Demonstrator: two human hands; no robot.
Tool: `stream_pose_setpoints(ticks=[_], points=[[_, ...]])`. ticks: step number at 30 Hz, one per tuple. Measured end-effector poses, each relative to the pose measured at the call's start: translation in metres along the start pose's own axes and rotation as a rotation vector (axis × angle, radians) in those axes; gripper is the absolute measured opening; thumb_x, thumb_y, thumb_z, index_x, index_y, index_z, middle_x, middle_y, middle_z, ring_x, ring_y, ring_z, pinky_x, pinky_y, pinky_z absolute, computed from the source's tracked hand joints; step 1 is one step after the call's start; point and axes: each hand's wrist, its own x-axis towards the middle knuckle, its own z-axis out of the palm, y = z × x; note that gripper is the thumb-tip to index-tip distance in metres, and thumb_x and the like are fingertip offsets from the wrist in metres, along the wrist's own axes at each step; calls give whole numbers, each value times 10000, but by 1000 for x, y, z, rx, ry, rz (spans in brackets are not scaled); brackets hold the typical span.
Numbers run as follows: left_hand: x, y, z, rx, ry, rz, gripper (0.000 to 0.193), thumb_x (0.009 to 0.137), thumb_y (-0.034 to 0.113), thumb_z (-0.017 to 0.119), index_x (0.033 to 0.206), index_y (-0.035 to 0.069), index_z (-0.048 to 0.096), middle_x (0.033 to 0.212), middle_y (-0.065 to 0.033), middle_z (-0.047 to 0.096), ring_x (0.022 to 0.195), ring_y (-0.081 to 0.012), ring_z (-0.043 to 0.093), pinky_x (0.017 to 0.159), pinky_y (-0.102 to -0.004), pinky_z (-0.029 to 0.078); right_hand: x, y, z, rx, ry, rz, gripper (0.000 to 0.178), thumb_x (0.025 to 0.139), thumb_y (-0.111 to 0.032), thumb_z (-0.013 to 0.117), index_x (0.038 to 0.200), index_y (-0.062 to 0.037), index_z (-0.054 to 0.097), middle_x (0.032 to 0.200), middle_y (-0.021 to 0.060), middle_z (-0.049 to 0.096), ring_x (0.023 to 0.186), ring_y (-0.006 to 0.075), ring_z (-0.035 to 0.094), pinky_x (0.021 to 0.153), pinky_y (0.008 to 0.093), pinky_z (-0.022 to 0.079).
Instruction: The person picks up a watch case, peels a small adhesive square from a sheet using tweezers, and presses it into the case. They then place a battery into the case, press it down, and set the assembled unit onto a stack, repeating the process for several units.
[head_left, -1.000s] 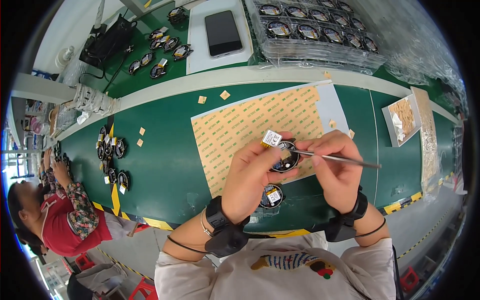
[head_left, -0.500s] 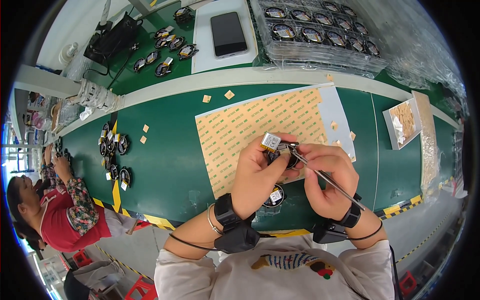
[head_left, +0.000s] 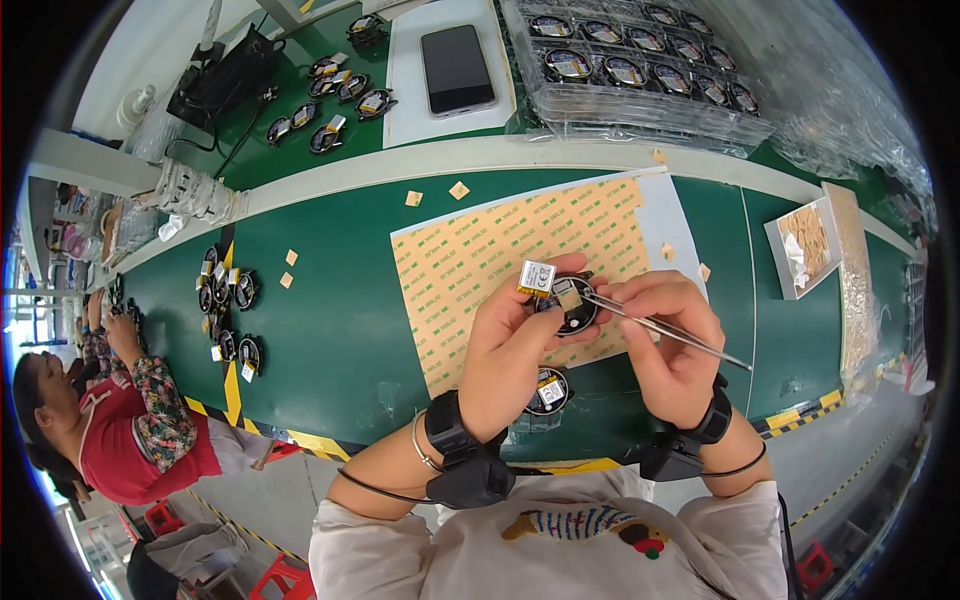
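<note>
My left hand (head_left: pixel 500 355) is closed around the rim of a round black device housing (head_left: pixel 578 322), holding its open face up. A small silver battery (head_left: pixel 537 277) with a yellow end sticks out at the housing's upper left. My right hand (head_left: pixel 680 365) pinches metal tweezers (head_left: pixel 705 346), whose tips touch or nearly touch the housing's face beside a small tan square (head_left: pixel 569 299). Under both hands spreads a tan adhesive sheet (head_left: pixel 470 270) with green print. A second round device (head_left: pixel 548 393) with a battery lies nearer me, between my wrists.
Several round devices lie in a cluster (head_left: pixel 230 295) at left, with others on the raised shelf. A phone (head_left: pixel 457 68) and a clear tray (head_left: pixel 640 100) of devices are up there too. Loose tan squares (head_left: pixel 459 190) dot the table. A white box (head_left: pixel 803 250) stands right; a co-worker (head_left: pixel 140 430) sits left.
My left thumb has shifted down and left, uncovering the housing's face and the tan square. The tweezers now lie at a flatter angle, and my right hand has turned slightly.
</note>
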Motion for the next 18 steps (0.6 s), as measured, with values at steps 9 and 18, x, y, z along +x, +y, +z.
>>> stream_pose_setpoints(ticks=[9,18], points=[[1,3,1,17,-7,-46,404,879,18,349,1279,-24,394,1163,-191,544,1020,-269,585,850,-359,511,11,12,-19,703,-5,294,113,804,25,542,916,19,528,929,106,569,906,211,587,827,364,459],[1,8,-4,444,-227,-336,327,906,69,375,1217,-4,447,999,-110,602,624,-135,603,560,-220,507,15,-3,-6,-123,-49,98,232,764,20,569,991,-7,607,862,54,541,720,165,529,678,310,430]])
